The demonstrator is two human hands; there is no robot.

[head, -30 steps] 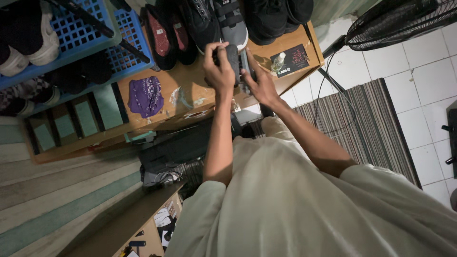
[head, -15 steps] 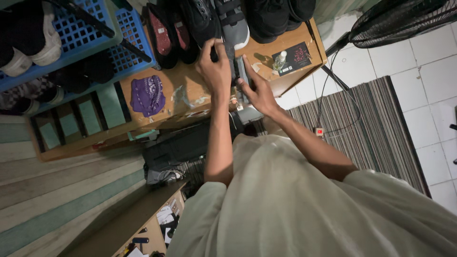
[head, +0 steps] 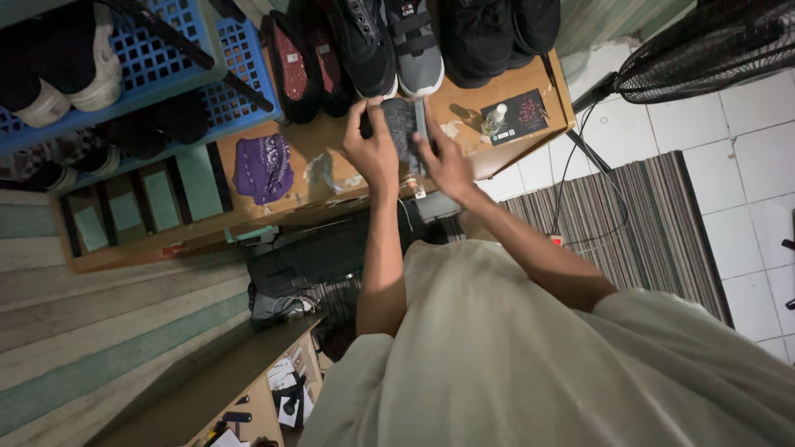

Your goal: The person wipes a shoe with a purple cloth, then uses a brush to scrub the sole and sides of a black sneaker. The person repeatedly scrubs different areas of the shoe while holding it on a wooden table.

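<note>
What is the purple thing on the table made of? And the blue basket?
The crumpled purple patterned cloth looks like soft woven fabric: it lies in folds and looks matte. The blue lattice basket seems to be hard moulded plastic, with an even square grid and a slight sheen. The brown tabletop looks like worn, scuffed wood.

Left hand (head: 374, 149) and right hand (head: 447, 163): both closed on a dark grey shoe (head: 404, 126), held above a wooden shelf (head: 472, 99). On the shelf, far side: row of dark shoes (head: 364, 41), one grey-toed (head: 414, 50). Right of the hands: small clear bottle (head: 494, 118) beside a black card (head: 523, 116). Left of the hands: purple cloth (head: 263, 168). Far left: blue crate (head: 157, 58) holding white-soled shoes (head: 58, 91). Right: black fan (head: 712, 45), striped rug (head: 646, 223) on white floor tiles (head: 754, 141).
</note>
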